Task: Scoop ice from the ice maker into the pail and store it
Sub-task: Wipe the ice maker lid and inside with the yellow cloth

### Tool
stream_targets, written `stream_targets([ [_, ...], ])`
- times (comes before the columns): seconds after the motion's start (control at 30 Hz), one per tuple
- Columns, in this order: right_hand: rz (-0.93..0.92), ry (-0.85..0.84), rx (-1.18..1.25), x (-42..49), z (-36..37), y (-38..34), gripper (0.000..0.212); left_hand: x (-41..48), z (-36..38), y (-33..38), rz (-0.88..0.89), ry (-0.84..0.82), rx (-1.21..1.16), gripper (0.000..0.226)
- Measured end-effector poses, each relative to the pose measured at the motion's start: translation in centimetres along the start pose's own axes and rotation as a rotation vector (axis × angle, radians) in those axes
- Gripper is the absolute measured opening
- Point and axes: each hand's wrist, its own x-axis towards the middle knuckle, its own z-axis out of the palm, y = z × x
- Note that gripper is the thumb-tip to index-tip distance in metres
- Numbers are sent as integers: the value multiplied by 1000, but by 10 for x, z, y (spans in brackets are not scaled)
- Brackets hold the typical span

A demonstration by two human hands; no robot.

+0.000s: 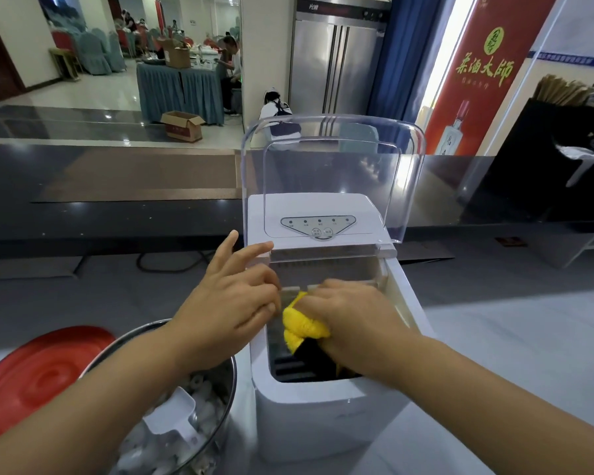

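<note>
My right hand grips yellow cloth inside ice maker; left hand spread on rim, pail just below-left of it.

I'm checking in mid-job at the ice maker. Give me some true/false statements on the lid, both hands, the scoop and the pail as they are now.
1. The clear lid of the ice maker stands raised. True.
2. The right hand holds the scoop. False: it grips a yellow cloth inside the ice maker's open bin, and the scoop lies in the pail.
3. The pail has ice in it. True.
4. The red lid covers the pail. False: it lies beside the pail, on its left.
5. The left hand reaches down into the pail. False: it rests at the ice maker's left rim with its fingers extended.
</note>
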Motion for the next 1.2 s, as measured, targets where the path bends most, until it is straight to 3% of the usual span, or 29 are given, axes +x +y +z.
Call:
stream_targets([
  [0.07, 34, -135, 24, 9, 8, -15, 25, -1, -4, -2, 51, -50, 54, 41],
  [0.27, 219, -396, 601, 27, 9, -22, 7, 10, -13, -8, 138, -199, 195, 48],
  [0.4, 254, -583, 798, 18, 4, -16, 19, 15, -10, -11, 124, -222, 178, 54],
  [0.6, 204, -800, 651, 14, 0, -10, 14, 18, -5, -12, 130, -167, 144, 47],
  [0.8, 68, -918, 243, 15, -15, 5, 11, 17, -1, -10, 129, -114, 141, 44],
  [0.87, 77, -872, 148, 16, -24, 10, 14, 18, -1, -10, 129, -104, 144, 44],
  [0.97, 53, -564, -98, 23, -31, 2, 27, 19, -2, -9, 127, -109, 149, 43],
  [1.03, -14, -414, -261, 24, -23, -9, 48, 19, -2, -8, 119, -136, 157, 46],
  [1.1, -16, -437, -286, 19, -13, -18, 57, 18, -1, -9, 107, -154, 158, 49],
  [1.2, 43, -619, -75, 15, -7, -16, 43, 16, -1, -8, 84, -153, 150, 50],
])
